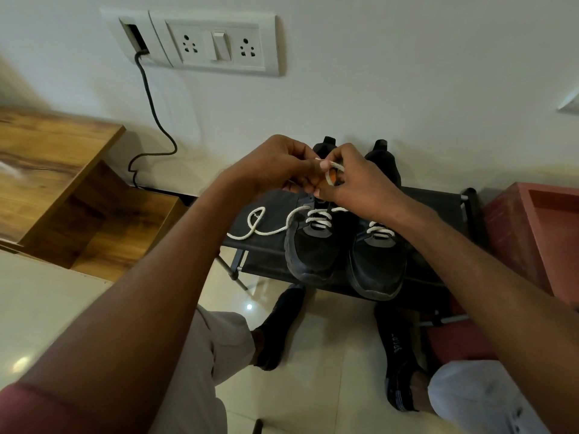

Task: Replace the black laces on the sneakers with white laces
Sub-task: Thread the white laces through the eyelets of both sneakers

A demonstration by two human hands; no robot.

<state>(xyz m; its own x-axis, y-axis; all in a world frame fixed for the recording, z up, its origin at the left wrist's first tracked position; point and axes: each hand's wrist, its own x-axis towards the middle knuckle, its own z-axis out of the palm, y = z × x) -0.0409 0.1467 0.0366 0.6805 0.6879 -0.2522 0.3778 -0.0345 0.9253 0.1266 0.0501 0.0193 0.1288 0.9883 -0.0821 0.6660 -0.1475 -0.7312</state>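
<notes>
Legible writing: white lettering on the black sock [398,346] at lower right, upside down and partly unreadable. At frame centre, two black fabric sneakers [316,249] sit side by side on a dark fabric rack [438,205], toes toward the camera. The left hand [275,164] and right hand [354,180], fingers curled, pinch the white cord lace [336,166] above the left-of-frame sneaker. Its loose end [257,223] lies on the rack, left of centre. The hands hide the upper eyelets. A white socket panel [219,45] occupies the upper left.

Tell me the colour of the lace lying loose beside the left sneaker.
White, or off-white, in the head view: the loose lace.
</notes>
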